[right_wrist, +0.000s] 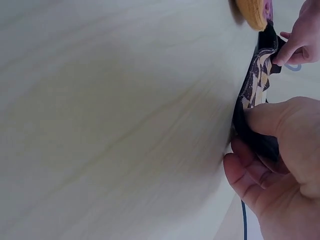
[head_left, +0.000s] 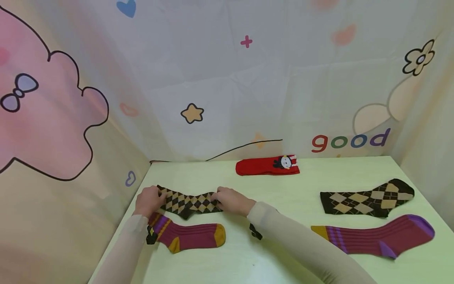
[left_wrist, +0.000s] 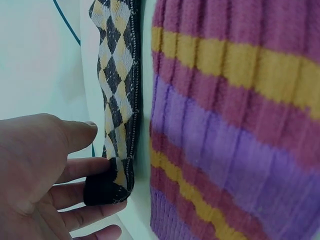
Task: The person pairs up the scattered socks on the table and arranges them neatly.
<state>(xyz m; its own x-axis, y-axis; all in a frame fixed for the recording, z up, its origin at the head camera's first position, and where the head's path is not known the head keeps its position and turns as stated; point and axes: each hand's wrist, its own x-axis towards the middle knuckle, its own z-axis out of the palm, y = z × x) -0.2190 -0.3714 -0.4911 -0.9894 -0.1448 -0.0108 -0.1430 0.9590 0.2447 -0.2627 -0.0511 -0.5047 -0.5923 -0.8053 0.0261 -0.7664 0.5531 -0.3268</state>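
Note:
An argyle sock [head_left: 193, 203] in black, tan and grey lies crosswise on the left part of the table, its dark heel pointing toward me. At its left end my left hand [head_left: 149, 200] holds the dark edge, with fingers behind the cloth in the left wrist view. My right hand [head_left: 234, 200] pinches the other end; the right wrist view shows the thumb over the dark cloth [right_wrist: 257, 142] and fingers under it. Just nearer to me lies a magenta sock [head_left: 195, 236] with mustard toe and heel, its striped cuff partly behind my left wrist.
A red sock [head_left: 259, 166] with a cartoon figure lies at the back of the pale table [head_left: 227, 264]. On the right are another argyle sock [head_left: 367, 199] and a magenta sock [head_left: 372, 236] with purple toe and heel. A printed curtain [head_left: 227, 79] hangs behind.

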